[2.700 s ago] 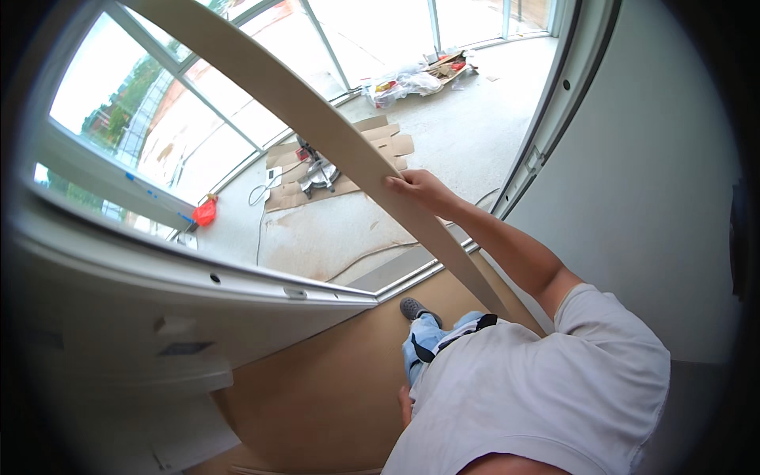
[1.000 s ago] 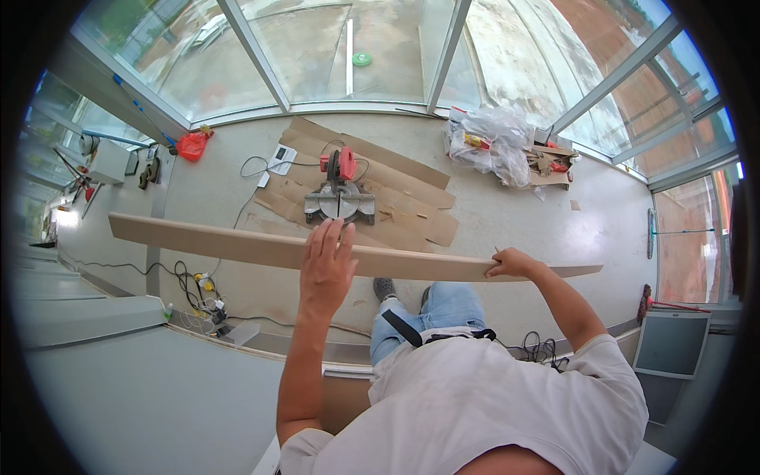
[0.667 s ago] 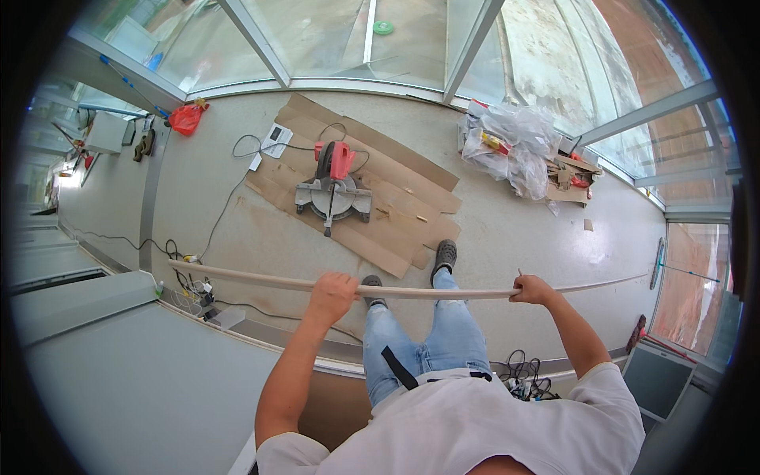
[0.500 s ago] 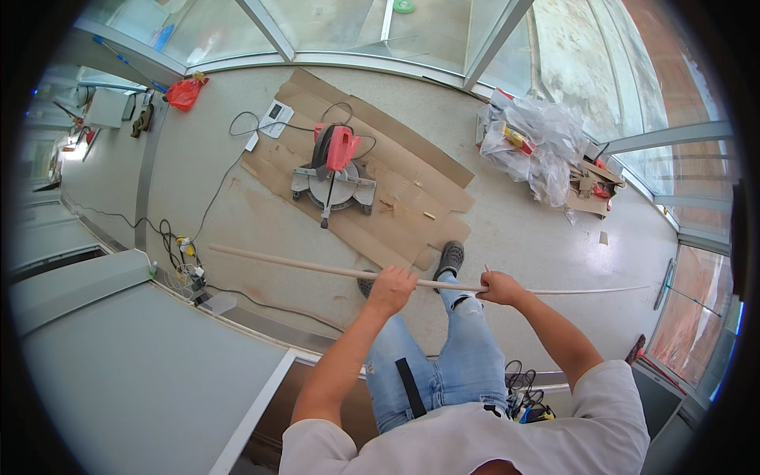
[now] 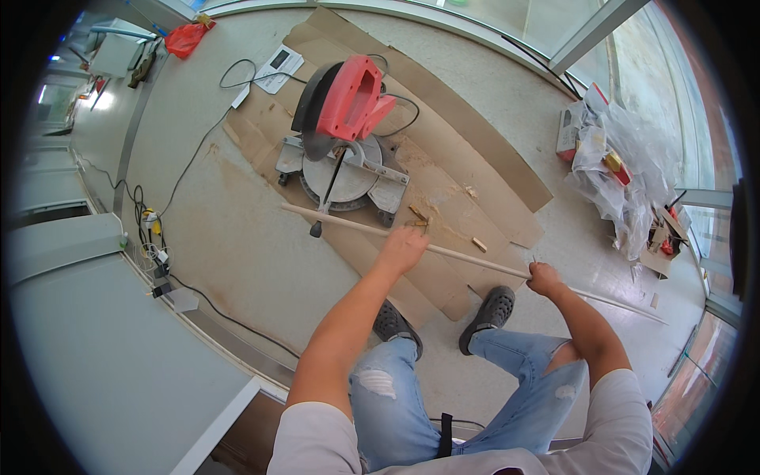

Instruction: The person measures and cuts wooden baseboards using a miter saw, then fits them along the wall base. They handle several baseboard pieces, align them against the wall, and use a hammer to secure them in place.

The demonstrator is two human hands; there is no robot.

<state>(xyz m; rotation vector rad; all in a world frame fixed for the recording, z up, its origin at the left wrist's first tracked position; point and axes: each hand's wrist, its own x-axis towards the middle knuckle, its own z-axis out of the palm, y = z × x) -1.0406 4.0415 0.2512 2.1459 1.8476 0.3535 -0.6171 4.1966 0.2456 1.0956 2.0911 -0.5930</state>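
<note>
A long, thin wooden strip (image 5: 471, 260) slants across in front of me. My left hand (image 5: 404, 248) is closed round it nearer its left end, and my right hand (image 5: 545, 279) grips it farther right. A short, thin pencil-like stick pokes up from the right fist; its kind I cannot make out. Just beyond the strip's left end stands a red and black mitre saw (image 5: 356, 99) with a round grey base. The strip passes over or beside the saw's front handle (image 5: 317, 228); contact cannot be told.
Flattened cardboard (image 5: 475, 158) lies under the saw, with wood offcuts (image 5: 480, 245) and sawdust. Cables run left to plugs (image 5: 152, 222). A red bag (image 5: 188, 38) sits at far left, plastic wrapping (image 5: 633, 174) at right, a grey cabinet (image 5: 71, 317) at near left.
I have come closer to the saw and bent lower, knees apart. The strip has moved forward with both hands, its left end now by the saw's front. The saw looks larger.
</note>
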